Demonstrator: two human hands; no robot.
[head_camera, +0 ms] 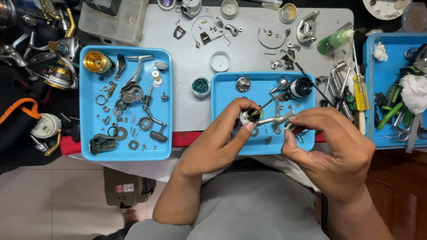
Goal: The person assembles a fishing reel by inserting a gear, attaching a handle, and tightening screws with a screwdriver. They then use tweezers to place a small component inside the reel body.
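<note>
Seen from above, a person sat at a grey tabletop [249, 53] crowded with fishing-reel parts. The left hand [220, 142] gripped a small dark reel body [246, 117], its fingers clamped around it, thumb pressed along the near side. The right hand [331, 142] reached in from the other side, its fingers pinched together on the end of a silver metal arm [272, 120] that ran across to the reel body. Both hands hovered just above a small blue tray [222, 111] at the near edge of the tabletop — the reel body sat over the tray's middle.

In that tray lay a black spool [299, 87], a round silver disc [243, 84] and scattered tiny washers. A thin dark brush [307, 75] rested slantwise over its far corner.

To the left stood a larger blue tray [86, 146] holding a gold spool [94, 61], a silver handle [135, 71], gears and screws. Between the trays sat a small round pot of green grease [200, 86]. On the right — a green squeeze bottle [336, 41] and a yellow-handled screwdriver [359, 93].
</note>
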